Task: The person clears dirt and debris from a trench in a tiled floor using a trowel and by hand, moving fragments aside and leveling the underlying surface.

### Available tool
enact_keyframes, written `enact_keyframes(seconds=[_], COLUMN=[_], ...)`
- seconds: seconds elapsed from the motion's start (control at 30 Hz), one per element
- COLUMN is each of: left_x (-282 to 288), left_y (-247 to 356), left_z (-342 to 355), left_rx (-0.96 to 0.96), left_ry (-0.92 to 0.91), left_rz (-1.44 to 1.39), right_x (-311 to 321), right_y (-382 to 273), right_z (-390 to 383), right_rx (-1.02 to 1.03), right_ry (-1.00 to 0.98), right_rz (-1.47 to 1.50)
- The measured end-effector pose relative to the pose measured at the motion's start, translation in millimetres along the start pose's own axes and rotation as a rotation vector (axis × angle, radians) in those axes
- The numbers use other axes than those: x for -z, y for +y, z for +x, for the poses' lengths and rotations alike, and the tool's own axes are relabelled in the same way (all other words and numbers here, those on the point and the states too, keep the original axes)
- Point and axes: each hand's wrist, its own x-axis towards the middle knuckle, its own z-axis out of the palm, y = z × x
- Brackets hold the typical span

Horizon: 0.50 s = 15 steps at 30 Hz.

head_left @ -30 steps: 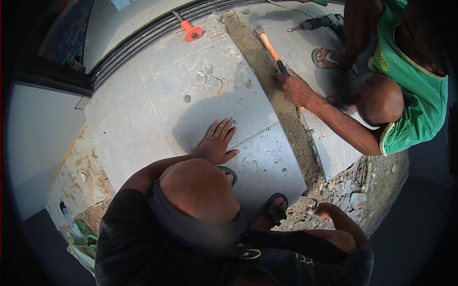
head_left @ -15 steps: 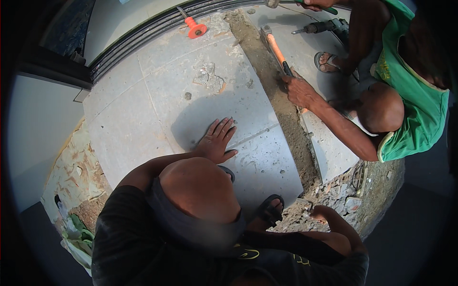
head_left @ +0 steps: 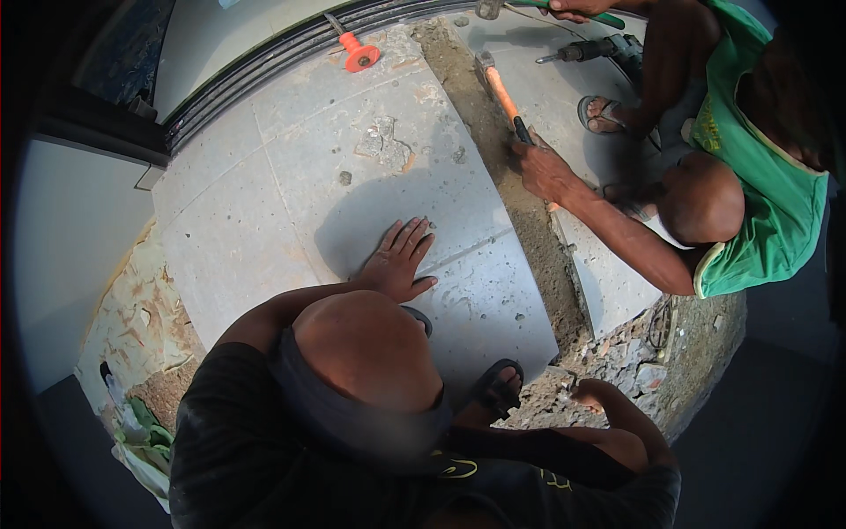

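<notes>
My left hand [head_left: 401, 260] lies flat on the grey floor tiles [head_left: 317, 141], fingers spread, holding nothing. At the lower right, my right hand [head_left: 592, 394] is bent down beside broken rubble [head_left: 627, 357]; its fingers are mostly hidden, and whether they hold anything cannot be seen. My bent knee [head_left: 366, 348] stands between my arms. Across a sandy trench [head_left: 529, 207] between the tiles, a co-worker in green has one hand [head_left: 548, 169] on an orange-and-black-handled hammer [head_left: 502, 93]. The co-worker's other hand [head_left: 573, 7] grips a green-handled hammer [head_left: 608, 19].
A chisel [head_left: 359, 55] with an orange hand guard lies near the dark door track [head_left: 256, 62]. Concrete crumbs [head_left: 381, 145] are scattered on the tiles. A power drill [head_left: 599, 51] rests by the co-worker's sandalled foot [head_left: 601, 113]. Greenish cloth or plastic [head_left: 145, 432] sits at the lower left.
The co-worker's near hand and the orange-handled hammer have shifted slightly left. My hands have stayed where they were.
</notes>
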Motion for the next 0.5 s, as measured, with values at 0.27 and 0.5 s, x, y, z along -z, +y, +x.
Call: enact_keyframes(seconds=[0.27,0.5], left_x=[0,1], left_y=[0,1], left_z=[0,2], left_rx=[-0.004,-0.008], left_ry=[0.007,0.013], left_rz=[-0.007,-0.010], right_x=[0,0], right_y=[-3,-5], right_z=[-7,-14], right_rx=[-0.036,-0.006], right_ry=[0.002,0.021], right_rz=[0.038,0.067])
